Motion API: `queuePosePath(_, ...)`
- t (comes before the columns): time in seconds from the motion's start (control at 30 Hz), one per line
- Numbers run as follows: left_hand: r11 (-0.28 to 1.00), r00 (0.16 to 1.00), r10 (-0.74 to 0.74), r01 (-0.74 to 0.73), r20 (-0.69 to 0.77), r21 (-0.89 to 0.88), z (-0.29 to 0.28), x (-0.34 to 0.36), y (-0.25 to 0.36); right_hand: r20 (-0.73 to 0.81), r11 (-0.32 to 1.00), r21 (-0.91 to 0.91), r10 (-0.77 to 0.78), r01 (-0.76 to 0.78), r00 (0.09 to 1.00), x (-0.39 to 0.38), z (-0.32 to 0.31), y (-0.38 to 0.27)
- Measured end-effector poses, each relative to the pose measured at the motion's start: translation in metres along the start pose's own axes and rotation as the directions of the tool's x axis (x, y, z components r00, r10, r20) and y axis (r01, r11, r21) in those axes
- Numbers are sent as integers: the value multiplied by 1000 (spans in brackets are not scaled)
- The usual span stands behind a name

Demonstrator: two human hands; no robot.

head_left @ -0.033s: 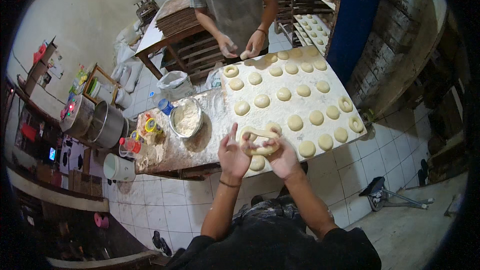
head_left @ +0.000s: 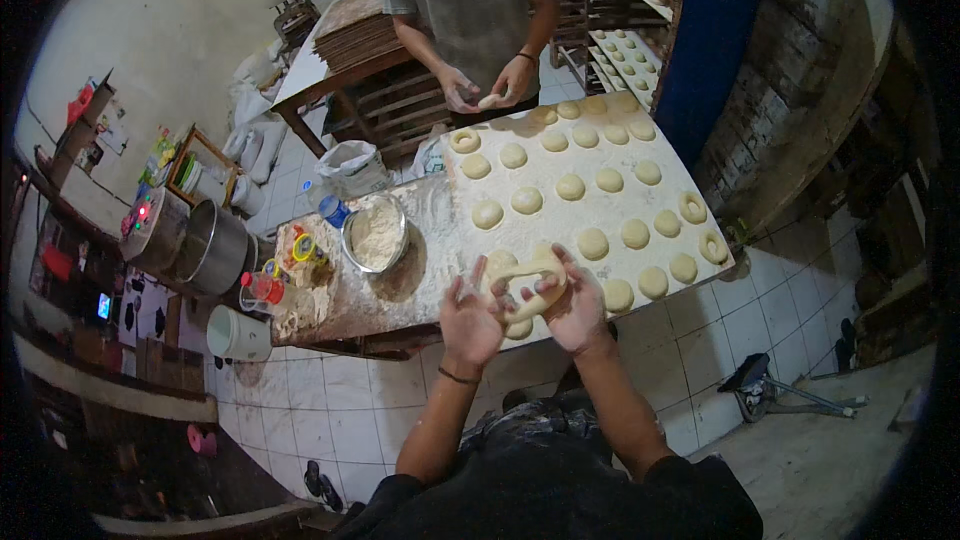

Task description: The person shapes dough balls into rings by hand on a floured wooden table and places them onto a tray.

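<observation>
A stretched ring of pale dough (head_left: 530, 268) hangs between my two hands above the near edge of the floured board. My left hand (head_left: 472, 325) holds the ring's left side, and some of its fingers reach through the hole. On the right side, my right hand (head_left: 580, 312) curls round the dough with its fingertips inside the loop. Round dough pieces (head_left: 593, 244) lie in rows on the floured board (head_left: 540, 165), along with a few finished-looking dough rings (head_left: 713, 247). One dough ball (head_left: 518, 328) sits partly hidden beneath my hands.
Across the table a co-worker's hands (head_left: 488, 100) hold a small dough piece. A metal bowl of flour (head_left: 376, 235) stands left, near a blue container (head_left: 333, 210) and bottles (head_left: 264, 287). Racks of dough trays (head_left: 625, 55) stand behind. A folded stand (head_left: 780, 388) lies on the floor at right.
The dough ring has tilted, its right side rising as my right hand moves up slightly. My left hand has turned a little. The co-worker's hands have shifted around their dough piece.
</observation>
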State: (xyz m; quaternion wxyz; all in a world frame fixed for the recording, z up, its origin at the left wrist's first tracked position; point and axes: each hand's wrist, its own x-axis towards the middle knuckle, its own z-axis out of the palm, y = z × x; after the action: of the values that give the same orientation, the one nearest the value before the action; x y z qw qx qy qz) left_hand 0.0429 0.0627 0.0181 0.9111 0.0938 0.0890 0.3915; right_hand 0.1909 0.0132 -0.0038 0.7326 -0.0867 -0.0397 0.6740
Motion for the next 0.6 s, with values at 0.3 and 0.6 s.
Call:
queuePosePath(0.3,924,981,-100,154,-167,350,1,-38,37,-82,763,-625,146,-165,986,-33,32,19)
queuePosePath(0.6,841,943,-333,296,2,452,-9,-4,7,32,539,-839,188,-76,982,-33,20,-12)
